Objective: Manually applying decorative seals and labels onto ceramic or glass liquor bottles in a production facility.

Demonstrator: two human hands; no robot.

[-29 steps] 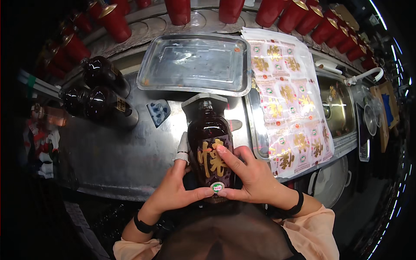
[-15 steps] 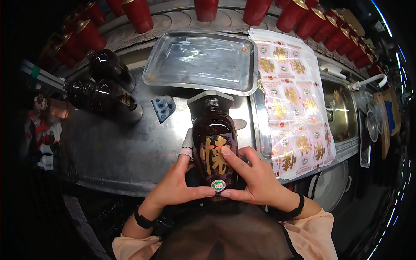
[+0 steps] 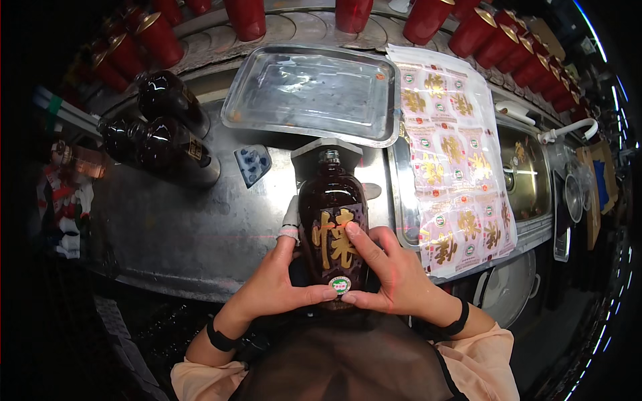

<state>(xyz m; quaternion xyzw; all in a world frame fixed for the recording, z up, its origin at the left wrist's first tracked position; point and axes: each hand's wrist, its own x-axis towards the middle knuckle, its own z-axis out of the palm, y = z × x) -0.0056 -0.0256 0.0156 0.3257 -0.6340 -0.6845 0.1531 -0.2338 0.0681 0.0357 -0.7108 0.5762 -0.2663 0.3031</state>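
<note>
Bottle (image 3: 333, 197): dk glass, at bench edge right in front of the person, neck to 12 o'clock near a grey metal rest (image 3: 309, 151), base toward 6.
L hand (image 3: 271, 287): curved round the 8–9 o'clock side, not wide; covered index finger along the glass, thumb at the round sticker (image 3: 340, 285).
R hand (image 3: 401, 281): closed in from 3–4 o'clock, index tip on the gold-character label (image 3: 322, 240), thumb just beside the sticker. Far-side fingers mostly hidden, can't tell how firm.
Label: looks flat; any bubbles too small to tell.
Change: v. little at the hands vs 1 s ago, same pose; red cups (image 3: 354, 13) at 12 have slid right past the tray (image 3: 301, 100).
Meaning: prob. a steady hold/press on the label, imo; the cups' shift doesn't seem to touch the work.
Label sheet (image 3: 448, 154): btwn 1 and 3 o'clock, gold-on-pink.
Other bottles (image 3: 167, 154): grp at 10, well apart.
Blue-white piece (image 3: 253, 166): approx 10–11, nearer than those.
</note>
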